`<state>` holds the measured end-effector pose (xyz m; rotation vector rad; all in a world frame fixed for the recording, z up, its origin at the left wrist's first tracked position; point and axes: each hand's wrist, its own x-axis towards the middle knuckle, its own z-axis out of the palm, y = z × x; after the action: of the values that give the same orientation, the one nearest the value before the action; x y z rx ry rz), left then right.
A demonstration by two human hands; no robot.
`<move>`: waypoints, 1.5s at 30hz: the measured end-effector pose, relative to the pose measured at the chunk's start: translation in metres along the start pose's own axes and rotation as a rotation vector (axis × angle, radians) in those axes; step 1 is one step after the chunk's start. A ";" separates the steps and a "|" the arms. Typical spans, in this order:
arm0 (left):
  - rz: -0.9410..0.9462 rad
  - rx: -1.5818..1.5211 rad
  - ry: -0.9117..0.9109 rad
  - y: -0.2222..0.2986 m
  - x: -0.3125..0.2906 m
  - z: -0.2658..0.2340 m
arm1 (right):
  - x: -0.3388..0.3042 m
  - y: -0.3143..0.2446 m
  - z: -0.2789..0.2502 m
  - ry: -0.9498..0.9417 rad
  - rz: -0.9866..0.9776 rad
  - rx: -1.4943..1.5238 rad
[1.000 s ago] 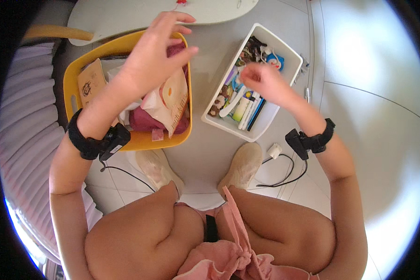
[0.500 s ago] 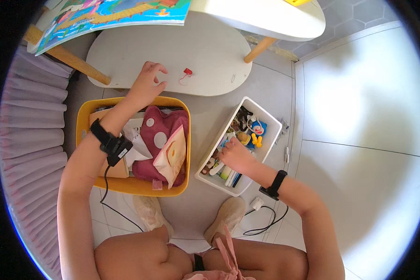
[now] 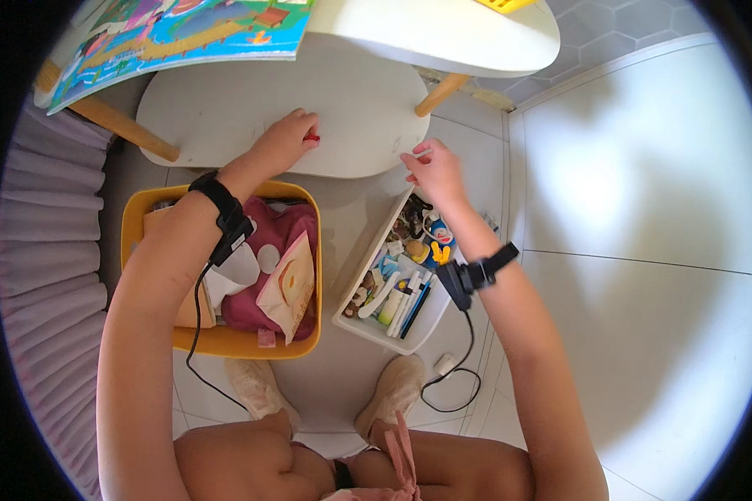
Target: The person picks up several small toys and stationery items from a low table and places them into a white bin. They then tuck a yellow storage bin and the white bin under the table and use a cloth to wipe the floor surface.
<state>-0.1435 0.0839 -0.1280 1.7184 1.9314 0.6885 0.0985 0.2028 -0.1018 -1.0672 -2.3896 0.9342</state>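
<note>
At the lower white shelf (image 3: pixel 217 117), my left hand (image 3: pixel 284 142) is closed in a pinch on a small red piece (image 3: pixel 311 137). Only a bit of the piece shows past the fingertips, and its thin pink string is hidden. My right hand (image 3: pixel 439 174) hovers beyond the far end of the white bin (image 3: pixel 342 321), thumb and fingers apart, close to a small wire clip (image 3: pixel 397 144) on the shelf. Inside that bin are small toys, a yellow figure piece (image 3: pixel 440 253), a blue-and-white character toy (image 3: pixel 439 231) and several pens (image 3: pixel 409 305).
A yellow bin (image 3: pixel 226 341) holds a dark red cushion (image 3: pixel 263 305), a cream pouch (image 3: pixel 288 288) and papers. Above hangs a picture book (image 3: pixel 192 37) over the upper shelf (image 3: pixel 443 37). Wooden legs (image 3: pixel 441 94), a pleated curtain (image 3: pixel 54 209) and a cabled white plug (image 3: pixel 444 364) are around.
My left hand has come down onto the red piece and pinched it. My right hand has left the white bin and moved up toward the shelf. The view has shifted slightly.
</note>
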 end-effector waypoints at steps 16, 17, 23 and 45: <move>-0.579 -1.005 0.091 0.001 -0.072 -0.077 | 0.037 0.045 0.024 -0.048 0.677 0.685; -0.562 -1.190 0.045 0.004 -0.075 -0.078 | 0.037 0.046 0.023 -0.049 0.690 0.708; -0.520 -1.579 -0.147 0.034 -0.089 -0.075 | 0.024 0.046 0.019 -0.011 0.646 0.696; -0.824 -1.577 0.173 0.094 -0.138 -0.036 | -0.185 0.075 -0.097 0.129 0.102 -0.024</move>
<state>-0.0793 -0.0470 -0.0384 -0.0887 1.1766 1.3938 0.3118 0.1407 -0.0945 -1.2304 -2.2659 0.8446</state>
